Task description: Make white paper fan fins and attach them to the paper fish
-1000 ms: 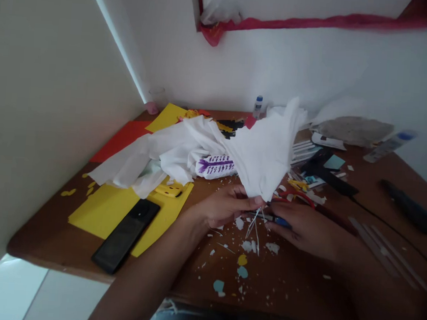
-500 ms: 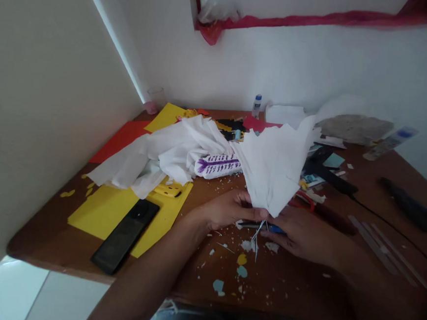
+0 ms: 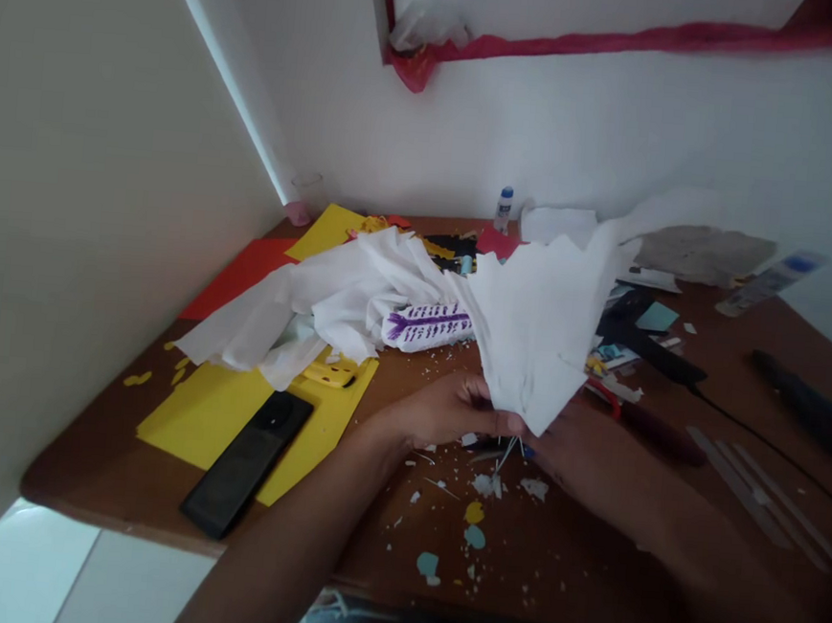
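A gathered sheet of white crepe-like paper [image 3: 540, 312] flares upward from my hands. My left hand [image 3: 455, 415] pinches its narrow base, thumb across the front. Close against the other side of that base is my right hand [image 3: 562, 440]; its fingers are mostly hidden by the paper and seem closed on it. Thin wires [image 3: 509, 456] poke out below the pinch, toward the table. A dark, blue-ended tool [image 3: 481, 444] lies partly hidden beneath my hands. Behind the gathered paper, a white piece with purple markings [image 3: 429, 324] lies beside more crumpled white paper [image 3: 346, 282].
On the brown table [image 3: 509, 588] lie paper scraps, a black phone [image 3: 246, 461] on yellow sheets [image 3: 199, 410], and red-handled scissors [image 3: 603, 398]. A black corded tool [image 3: 654, 354] and clear sticks [image 3: 740, 486] are at right. A glue stick [image 3: 504, 210] stands by the wall.
My right hand has shifted up behind the paper's base, and its fingers, visible below before, are now mostly hidden. The gathered paper has dipped slightly. The whole view has shifted a little.
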